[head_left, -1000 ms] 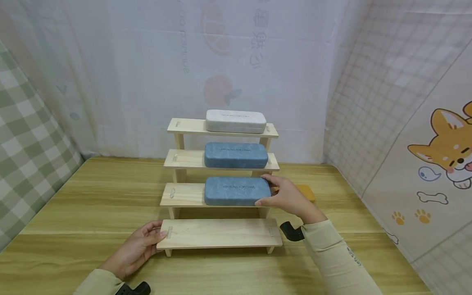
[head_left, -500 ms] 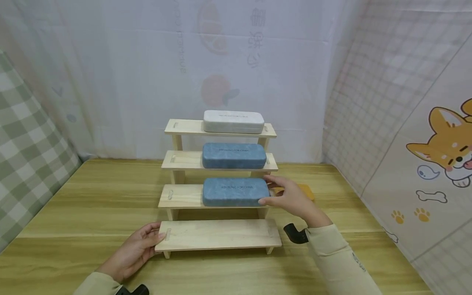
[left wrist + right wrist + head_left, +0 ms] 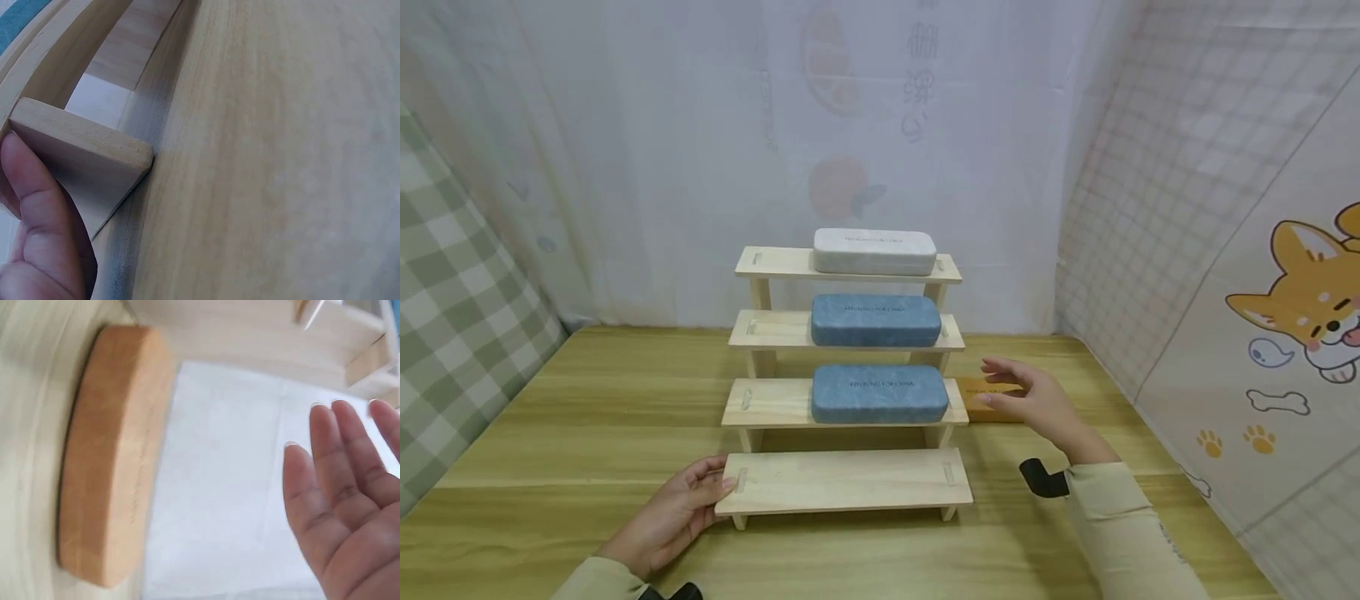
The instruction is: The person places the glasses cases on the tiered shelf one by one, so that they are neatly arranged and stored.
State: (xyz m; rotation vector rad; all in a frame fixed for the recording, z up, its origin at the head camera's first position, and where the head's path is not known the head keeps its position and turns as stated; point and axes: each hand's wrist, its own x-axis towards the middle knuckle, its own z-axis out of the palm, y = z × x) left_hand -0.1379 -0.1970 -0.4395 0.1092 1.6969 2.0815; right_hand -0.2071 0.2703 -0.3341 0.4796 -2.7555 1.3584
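Observation:
A stepped wooden display stand (image 3: 850, 482) rises in several tiers on the table. My left hand (image 3: 676, 515) grips the left end of its lowest shelf, thumb on top; the left wrist view shows fingers by the shelf's wooden leg (image 3: 81, 140). On the second tier sits a blue glasses case (image 3: 880, 396), another blue case (image 3: 876, 321) on the third, and a white case (image 3: 875, 252) on top. My right hand (image 3: 1047, 410) hovers right of the stand, fingers apart and holding nothing. Below it, an orange glasses case (image 3: 112, 462) lies on the table, partly hidden by the hand in the head view.
The wood-grain table (image 3: 625, 417) extends around the stand. Behind it hangs a pale printed curtain (image 3: 685, 167). A green checked cloth (image 3: 452, 275) borders the left, and a white panel with a cartoon dog (image 3: 1318, 292) borders the right.
My right hand has let go of the blue case on the second tier and moved right, toward the orange case. My left hand keeps its grip on the lowest shelf.

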